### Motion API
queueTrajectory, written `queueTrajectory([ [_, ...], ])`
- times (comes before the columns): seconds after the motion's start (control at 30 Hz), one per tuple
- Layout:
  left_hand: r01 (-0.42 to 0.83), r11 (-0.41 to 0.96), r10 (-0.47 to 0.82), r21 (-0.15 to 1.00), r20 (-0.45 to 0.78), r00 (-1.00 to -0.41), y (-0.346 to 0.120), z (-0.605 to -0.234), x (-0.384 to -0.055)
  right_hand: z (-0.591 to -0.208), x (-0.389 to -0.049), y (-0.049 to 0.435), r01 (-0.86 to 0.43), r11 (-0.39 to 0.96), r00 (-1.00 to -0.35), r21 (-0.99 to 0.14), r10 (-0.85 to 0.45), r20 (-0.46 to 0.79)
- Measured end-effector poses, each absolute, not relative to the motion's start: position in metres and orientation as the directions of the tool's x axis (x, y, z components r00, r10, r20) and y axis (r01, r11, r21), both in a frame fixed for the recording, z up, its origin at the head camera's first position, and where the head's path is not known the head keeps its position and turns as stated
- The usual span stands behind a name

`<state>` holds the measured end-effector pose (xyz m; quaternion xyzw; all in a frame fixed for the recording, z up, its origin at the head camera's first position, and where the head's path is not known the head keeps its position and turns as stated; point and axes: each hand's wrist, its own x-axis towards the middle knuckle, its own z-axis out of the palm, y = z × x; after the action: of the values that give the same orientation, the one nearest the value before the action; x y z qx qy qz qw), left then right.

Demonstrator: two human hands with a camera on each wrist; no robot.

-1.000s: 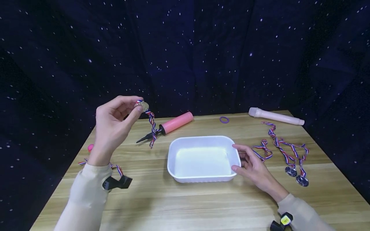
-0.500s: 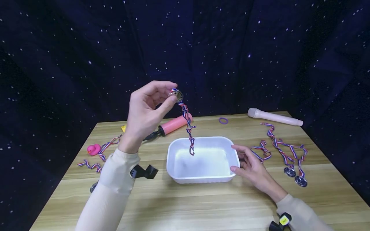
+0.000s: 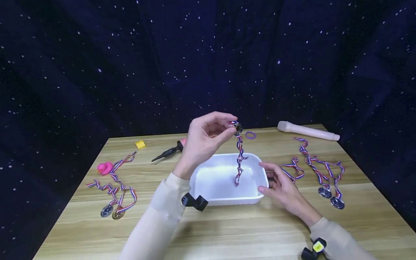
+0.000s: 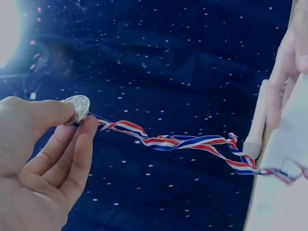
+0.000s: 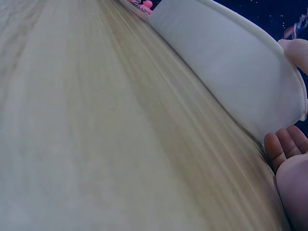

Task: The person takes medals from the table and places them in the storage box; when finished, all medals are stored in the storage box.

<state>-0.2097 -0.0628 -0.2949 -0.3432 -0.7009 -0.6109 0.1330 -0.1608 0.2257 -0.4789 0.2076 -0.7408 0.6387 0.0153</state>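
My left hand (image 3: 208, 141) pinches a medal (image 3: 237, 128) between thumb and fingers, above the white plastic tub (image 3: 224, 199). Its red, white and blue ribbon (image 3: 239, 148) hangs down twisted, the lower end over the tub's inside. In the left wrist view the silvery medal disc (image 4: 79, 107) shows at the fingertips, the ribbon trailing away from it. At the tub's right end my right hand (image 3: 286, 191) holds the rim, thumb near the front corner and forefinger further back. The right wrist view shows the thumb on the rim of the tub (image 5: 231, 62) and other fingers low beside its wall.
Medals with ribbons lie right (image 3: 325, 192) and left (image 3: 106, 210). A pink rubber duck (image 3: 104, 168), yellow block (image 3: 140, 144) and partly hidden pump (image 3: 169, 152) are on the left. Behind the tub sit a purple ring (image 3: 250, 135) and a pale microphone (image 3: 308, 130).
My left hand has carried the medal rightward from the table's left side, up and then down over the tub. The medals and duck at left have come into full view. My right hand stays on the rim.
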Motion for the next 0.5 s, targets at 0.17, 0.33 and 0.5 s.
queueTrajectory([
  [0.17,0.62,0.085,0.334,0.78,0.564,-0.755,-0.053,-0.315,-0.211,-0.48,-0.161,0.225,-0.335,0.09,-0.909,-0.938,-0.292,0.297],
  [0.33,0.542,0.12,0.377,0.832,0.467,-0.8,-0.049,-0.339,-0.211,-0.481,-0.162,0.226,-0.342,0.072,-0.903,-0.937,-0.3,0.307],
  [0.5,0.459,0.161,0.429,0.874,0.356,-0.83,-0.047,-0.36,-0.207,-0.482,-0.162,0.226,-0.346,0.06,-0.899,-0.936,-0.306,0.313],
])
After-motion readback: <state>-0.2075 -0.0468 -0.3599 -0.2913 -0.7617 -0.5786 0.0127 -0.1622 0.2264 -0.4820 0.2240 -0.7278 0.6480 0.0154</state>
